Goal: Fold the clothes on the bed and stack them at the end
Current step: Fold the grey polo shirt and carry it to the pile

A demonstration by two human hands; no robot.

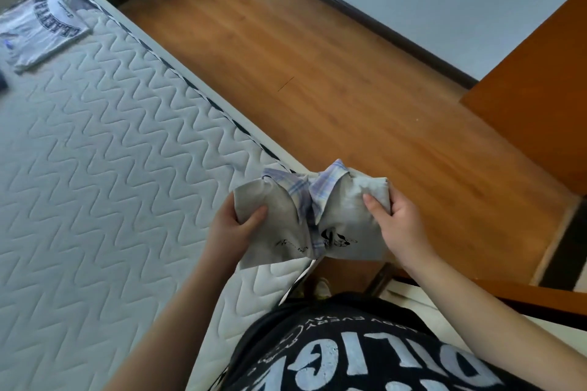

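Note:
A folded grey shirt (343, 232) with a blue plaid collar and a small black print is held in the air over the mattress's near right corner. My left hand (236, 225) grips its left edge, thumb on top. My right hand (392, 219) grips its right edge, thumb pressed on the fabric. At the far left end of the quilted white mattress (104, 149) lies a stack of folded clothes (38, 28), topped by a white T-shirt with dark arched lettering.
Wooden floor (317, 73) runs along the bed's right side. An orange wooden furniture panel (540, 105) stands at the right. A dark item (2, 81) shows at the left frame edge on the mattress. Grey walls with dark skirting close the room.

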